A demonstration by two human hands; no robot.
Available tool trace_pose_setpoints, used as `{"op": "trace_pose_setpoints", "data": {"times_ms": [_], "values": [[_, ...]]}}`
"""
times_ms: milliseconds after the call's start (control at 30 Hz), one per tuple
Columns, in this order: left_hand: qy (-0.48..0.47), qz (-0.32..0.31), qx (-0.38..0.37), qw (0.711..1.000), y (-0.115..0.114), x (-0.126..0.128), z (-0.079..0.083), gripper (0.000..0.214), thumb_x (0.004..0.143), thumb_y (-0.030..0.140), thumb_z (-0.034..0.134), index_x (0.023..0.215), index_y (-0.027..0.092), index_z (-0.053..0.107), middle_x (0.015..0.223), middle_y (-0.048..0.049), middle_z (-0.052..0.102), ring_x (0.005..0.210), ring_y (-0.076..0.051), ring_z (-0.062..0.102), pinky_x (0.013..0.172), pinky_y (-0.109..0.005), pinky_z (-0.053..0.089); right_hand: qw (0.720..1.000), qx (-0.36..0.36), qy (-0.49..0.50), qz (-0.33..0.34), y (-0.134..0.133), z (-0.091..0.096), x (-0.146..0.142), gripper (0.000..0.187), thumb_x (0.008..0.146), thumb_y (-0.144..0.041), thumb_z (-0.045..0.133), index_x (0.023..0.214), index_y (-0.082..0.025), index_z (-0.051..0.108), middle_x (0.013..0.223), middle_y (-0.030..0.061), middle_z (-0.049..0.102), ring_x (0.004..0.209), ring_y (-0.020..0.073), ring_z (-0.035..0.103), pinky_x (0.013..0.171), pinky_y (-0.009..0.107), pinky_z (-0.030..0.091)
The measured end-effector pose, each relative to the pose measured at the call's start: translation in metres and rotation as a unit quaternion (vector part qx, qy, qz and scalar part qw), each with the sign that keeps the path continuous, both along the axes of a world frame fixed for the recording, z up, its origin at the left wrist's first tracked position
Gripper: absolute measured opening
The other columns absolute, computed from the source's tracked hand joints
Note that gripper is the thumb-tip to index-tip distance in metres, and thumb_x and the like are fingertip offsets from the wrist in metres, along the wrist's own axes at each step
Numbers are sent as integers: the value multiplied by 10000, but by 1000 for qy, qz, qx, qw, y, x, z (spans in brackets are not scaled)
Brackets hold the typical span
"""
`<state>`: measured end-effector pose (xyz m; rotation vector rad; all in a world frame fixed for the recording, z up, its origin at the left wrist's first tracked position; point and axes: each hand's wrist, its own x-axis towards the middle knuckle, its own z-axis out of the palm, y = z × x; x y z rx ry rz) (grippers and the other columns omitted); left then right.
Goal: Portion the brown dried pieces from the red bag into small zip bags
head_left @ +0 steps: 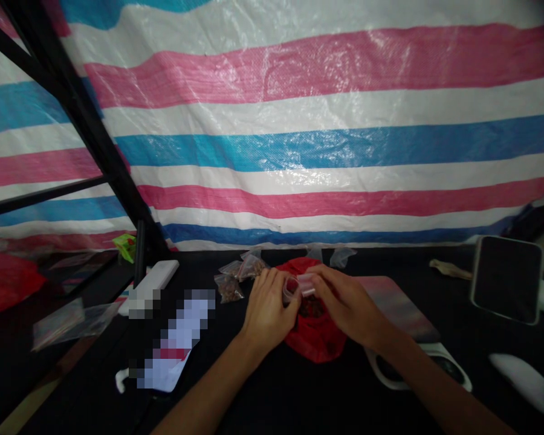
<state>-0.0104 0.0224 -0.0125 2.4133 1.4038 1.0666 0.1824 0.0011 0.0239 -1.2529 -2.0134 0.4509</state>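
Note:
My left hand and my right hand meet above a red plastic bag, pinching a small clear zip bag between their fingertips. Dark brown pieces lie in the mouth of the red bag, just under my fingers. Left of my left hand, several small clear bags filled with brown pieces lie in a cluster. Beyond my right hand, a few empty clear bags rest at the table's far edge.
The black table holds a white box, a blurred-out packet, a pink pad, and a dark square panel. A striped tarp hangs behind, with a black metal frame at left.

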Motion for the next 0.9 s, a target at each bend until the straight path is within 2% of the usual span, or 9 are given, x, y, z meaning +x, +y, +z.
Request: {"op": "trace_pose_setpoints", "data": {"times_ms": [67, 133, 267, 400, 500, 567, 700, 800, 900], "values": [[-17, 83, 2, 996, 0, 0, 1, 98, 981, 318, 534, 974, 225, 564, 991, -74, 615, 945, -264, 613, 828, -387, 468, 1000, -18, -5, 4, 0, 1, 1, 288, 1076, -330, 383, 1078, -239, 657, 1036, 38, 740, 959, 195, 672, 886, 327, 488], [-14, 162, -9, 987, 0, -1, 2, 122, 988, 339, 513, 992, 219, 536, 1008, -84, 602, 887, -259, 647, 750, -360, 477, 997, -34, -72, 20, 1, -1, 2, 213, 1037, -289, 470, 1016, -245, 678, 985, 27, 744, 942, 208, 669, 900, 348, 466], [19, 212, -46, 976, -2, -1, 3, 243, 941, 378, 570, 1080, 189, 504, 1105, -129, 583, 789, -266, 686, 673, -352, 478, 986, -34, -159, 41, 2, -11, 3, 199, 902, -138, 581, 1035, -244, 684, 1071, 38, 745, 1044, 237, 654, 953, 374, 418], [-11, 187, -100, 977, -4, 1, 0, 331, 890, 380, 620, 1116, 179, 485, 1206, -178, 551, 841, -307, 701, 697, -385, 493, 981, -53, -183, 31, 1, -12, 6, 266, 827, -58, 563, 1005, -246, 626, 951, 17, 725, 910, 213, 664, 757, 305, 401], [-123, 120, -155, 973, 0, 0, -5, 344, 810, 285, 706, 1059, 198, 486, 1145, -145, 582, 924, -297, 682, 787, -395, 509, 976, -63, -207, 21, 0, -12, 8, 269, 818, -40, 553, 987, -248, 580, 900, 0, 708, 824, 200, 663, 680, 294, 343], [-226, 48, -201, 952, 4, -1, -9, 415, 726, 184, 757, 1029, 215, 476, 1063, -93, 611, 950, -260, 662, 826, -365, 515, 975, -64, -211, 17, 0, -11, 8, 243, 839, -68, 566, 1001, -249, 570, 942, 4, 711, 837, 201, 668, 688, 295, 340], [-375, -42, -304, 875, 9, 1, -8, 531, 642, 57, 720, 1064, 220, 441, 949, -17, 628, 857, -187, 644, 772, -304, 524, 976, -66, -208, 11, 0, -9, 9, 234, 855, -90, 571, 1031, -243, 587, 1005, 24, 708, 847, 201, 664, 732, 301, 371], [-431, -36, -330, 839, 11, 2, -5, 495, 666, 53, 646, 1075, 220, 423, 892, 18, 609, 757, -146, 621, 690, -268, 511, 979, -69, -186, 51, 0, -7, 10, 303, 841, -36, 531, 1041, -255, 596, 1059, 10, 705, 875, 185, 665, 743, 289, 389], [-410, 10, -270, 871, 16, -2, -6, 430, 697, 69, 643, 1037, 218, 426, 887, 18, 597, 760, -138, 611, 695, -262, 499, 980, -62, -171, 75, -1, -8, 10, 354, 830, -9, 515, 1067, -259, 597, 1145, 11, 680, 910, 174, 669, 755, 282, 402]]}}
